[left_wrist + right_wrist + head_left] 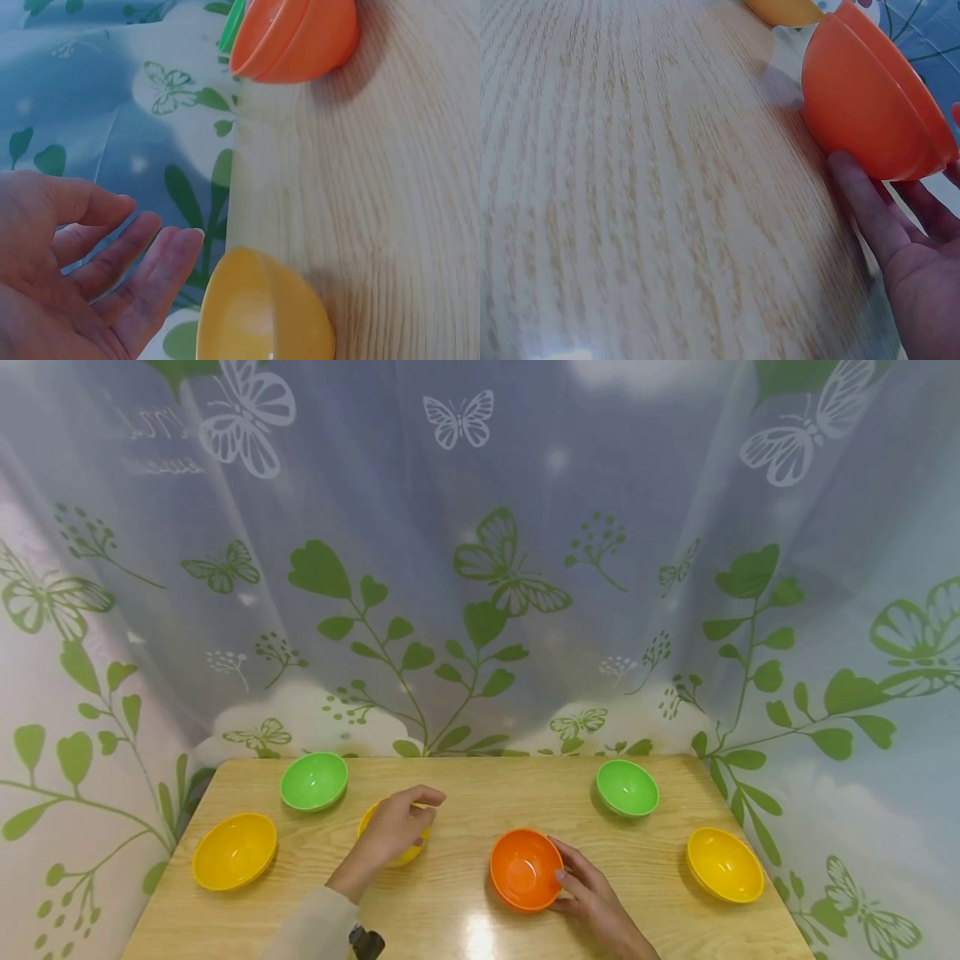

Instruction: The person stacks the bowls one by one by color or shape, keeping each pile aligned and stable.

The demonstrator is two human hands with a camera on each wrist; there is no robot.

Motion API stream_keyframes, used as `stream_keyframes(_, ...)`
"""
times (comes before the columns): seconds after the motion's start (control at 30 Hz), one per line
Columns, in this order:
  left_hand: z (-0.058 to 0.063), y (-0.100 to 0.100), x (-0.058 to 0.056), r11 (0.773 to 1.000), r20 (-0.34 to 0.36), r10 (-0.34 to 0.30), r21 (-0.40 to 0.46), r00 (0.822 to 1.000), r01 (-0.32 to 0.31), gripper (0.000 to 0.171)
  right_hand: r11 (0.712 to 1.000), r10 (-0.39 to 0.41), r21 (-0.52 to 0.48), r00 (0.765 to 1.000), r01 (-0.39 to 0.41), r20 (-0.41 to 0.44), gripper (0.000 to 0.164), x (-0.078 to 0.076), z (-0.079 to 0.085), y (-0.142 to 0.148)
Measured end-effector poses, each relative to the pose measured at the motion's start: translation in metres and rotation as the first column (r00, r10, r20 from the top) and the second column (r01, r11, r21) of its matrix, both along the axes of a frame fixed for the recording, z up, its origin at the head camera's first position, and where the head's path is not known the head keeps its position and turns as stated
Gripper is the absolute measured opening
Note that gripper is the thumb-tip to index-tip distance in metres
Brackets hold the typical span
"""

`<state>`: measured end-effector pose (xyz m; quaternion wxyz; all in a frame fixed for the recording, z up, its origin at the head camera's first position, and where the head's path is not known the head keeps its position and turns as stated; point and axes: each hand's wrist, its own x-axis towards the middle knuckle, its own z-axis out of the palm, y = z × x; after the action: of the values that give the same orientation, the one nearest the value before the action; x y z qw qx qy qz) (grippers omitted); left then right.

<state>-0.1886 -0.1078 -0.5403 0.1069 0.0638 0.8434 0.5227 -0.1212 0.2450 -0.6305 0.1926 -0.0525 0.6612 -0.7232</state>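
My right hand point(596, 902) holds a nested pair of orange bowls point(525, 870) by their right side, with the thumb at the rim and the other fingers along the outside. In the right wrist view the doubled rim of the orange bowls point(877, 97) shows, tilted in that view. Above a yellow bowl point(412, 853) hangs my left hand point(393, 828), partly covering it in the head view. The left wrist view shows this left hand point(97, 277) with loosely bent fingers and nothing between them, beside the yellow bowl point(292, 322).
Another yellow bowl point(235, 852) and a green bowl point(314, 782) stand on the left of the wooden table point(465, 793). To the right are a second green bowl point(627, 788) and a yellow bowl point(725, 865). A patterned curtain point(420, 610) hangs behind the table's far edge.
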Motion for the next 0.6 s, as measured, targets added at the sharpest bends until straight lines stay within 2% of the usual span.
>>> stream_keyframes(0.33, 0.001, -0.019, -0.005, 0.997, 0.039, 0.075, 0.013, 0.996, -0.075, 0.026, 1.0, 0.007, -0.001, 1.0, -0.007, 0.0, 0.064, 0.0, -0.002, 0.002)
stream_keyframes(0.6, 0.0, -0.034, -0.011, 0.995, 0.028, 0.093, 0.019, 0.995, -0.093, 0.029, 1.0, 0.016, -0.005, 1.0, -0.015, 0.006, 0.064, 0.0, -0.002, 0.004)
